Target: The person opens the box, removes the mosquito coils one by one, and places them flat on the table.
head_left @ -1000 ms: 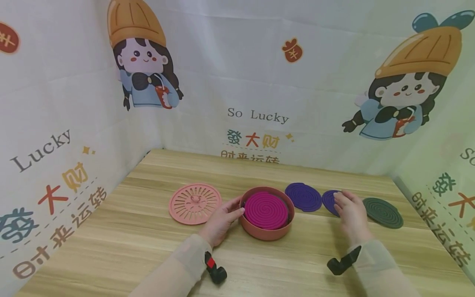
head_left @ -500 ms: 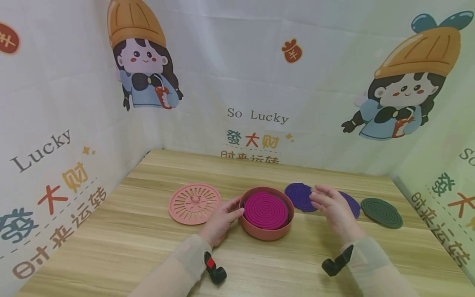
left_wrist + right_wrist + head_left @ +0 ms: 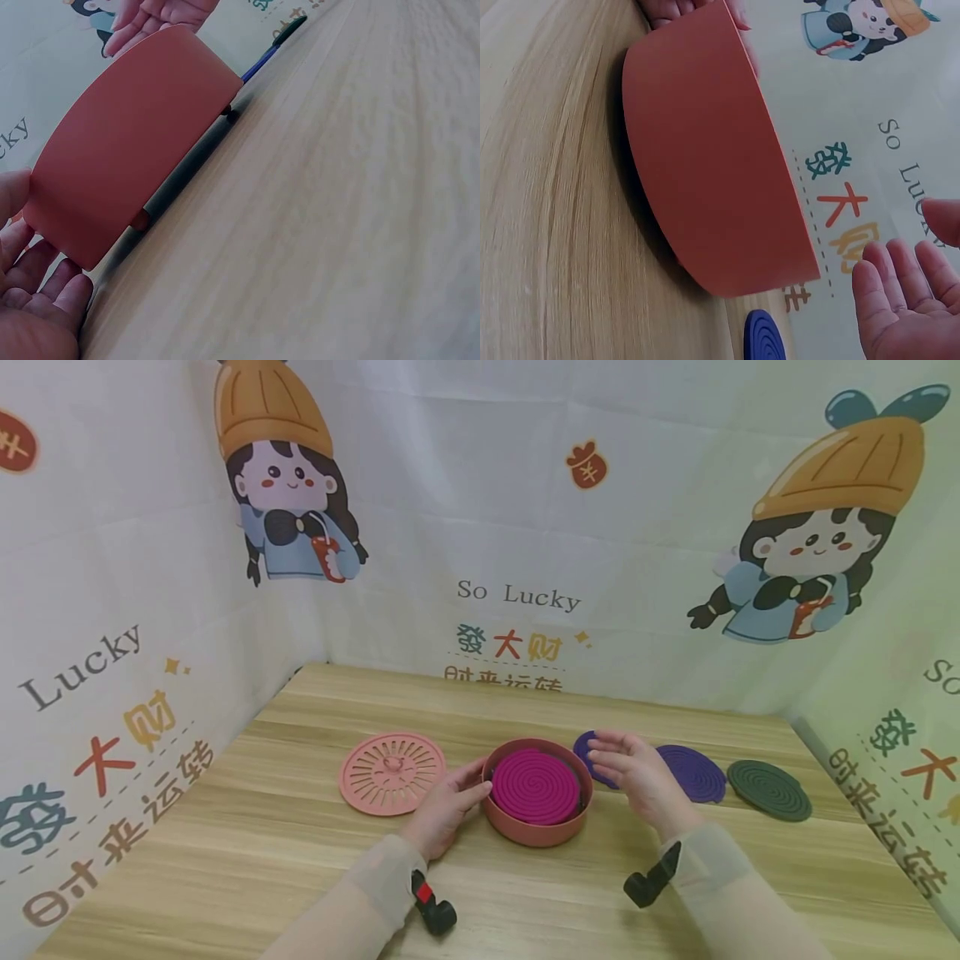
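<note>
A round reddish mosquito coil holder [image 3: 534, 837] stands on the table with a magenta spiral mosquito coil [image 3: 536, 786] lying inside it. My left hand [image 3: 446, 810] grips the holder's left side, thumb near the rim; the left wrist view has its fingers low on the wall [image 3: 135, 135]. To the right, my right hand [image 3: 637, 777] is held in the air with fingers extended, apart from the holder and holding nothing. It partly hides a purple-blue coil [image 3: 582, 750] behind it. The right wrist view shows its palm [image 3: 911, 315] beside the holder.
A pink slotted lid [image 3: 392, 775] with a knob lies left of the holder. Another purple-blue coil [image 3: 692, 774] and a dark green coil [image 3: 770, 791] lie flat to the right. Printed cloth [image 3: 405, 527] hangs behind the wooden table [image 3: 225, 860].
My right hand has moved left, from over the middle purple-blue coil toward the holder, uncovering that coil. My left hand and the holder have stayed in place.
</note>
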{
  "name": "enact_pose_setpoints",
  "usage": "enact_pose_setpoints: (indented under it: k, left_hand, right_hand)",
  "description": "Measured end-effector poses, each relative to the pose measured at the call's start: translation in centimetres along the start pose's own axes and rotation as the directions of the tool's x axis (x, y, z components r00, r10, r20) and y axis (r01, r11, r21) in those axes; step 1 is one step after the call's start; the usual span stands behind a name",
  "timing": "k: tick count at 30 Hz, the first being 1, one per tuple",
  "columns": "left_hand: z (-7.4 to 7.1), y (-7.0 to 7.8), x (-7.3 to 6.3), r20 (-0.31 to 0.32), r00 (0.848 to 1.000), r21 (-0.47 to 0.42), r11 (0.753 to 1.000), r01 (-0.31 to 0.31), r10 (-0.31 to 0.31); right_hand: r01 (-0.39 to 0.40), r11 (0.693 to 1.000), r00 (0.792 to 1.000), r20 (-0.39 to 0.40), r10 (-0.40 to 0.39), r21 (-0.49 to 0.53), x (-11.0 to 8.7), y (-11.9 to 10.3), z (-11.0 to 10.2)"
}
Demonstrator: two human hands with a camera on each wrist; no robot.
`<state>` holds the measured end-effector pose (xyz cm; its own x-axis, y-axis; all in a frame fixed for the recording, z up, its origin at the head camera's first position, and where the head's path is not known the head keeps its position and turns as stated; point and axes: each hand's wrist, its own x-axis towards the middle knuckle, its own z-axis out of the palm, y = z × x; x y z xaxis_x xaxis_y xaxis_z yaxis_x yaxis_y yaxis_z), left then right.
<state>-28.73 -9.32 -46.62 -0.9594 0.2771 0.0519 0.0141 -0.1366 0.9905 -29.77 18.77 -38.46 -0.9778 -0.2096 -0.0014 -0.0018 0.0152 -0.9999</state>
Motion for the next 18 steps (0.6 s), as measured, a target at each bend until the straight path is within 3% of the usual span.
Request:
enact_pose_setpoints:
  k: [6,18]
  left_hand:
    - [0.0,-0.1,0.1,0.006,1.000,0.004,1.000,-0.005,0.005]
    - [0.0,0.1,0.1,-0.006,1.000,-0.002,1.000,0.011,-0.011]
  right_hand:
    - [-0.010,0.999,1.000,0.025,0.011,-0.032,0.9,0.3,1.1]
    - [-0.052,0.995,0.999,-0.008,0.051,-0.086,2.1,0.4,2.8]
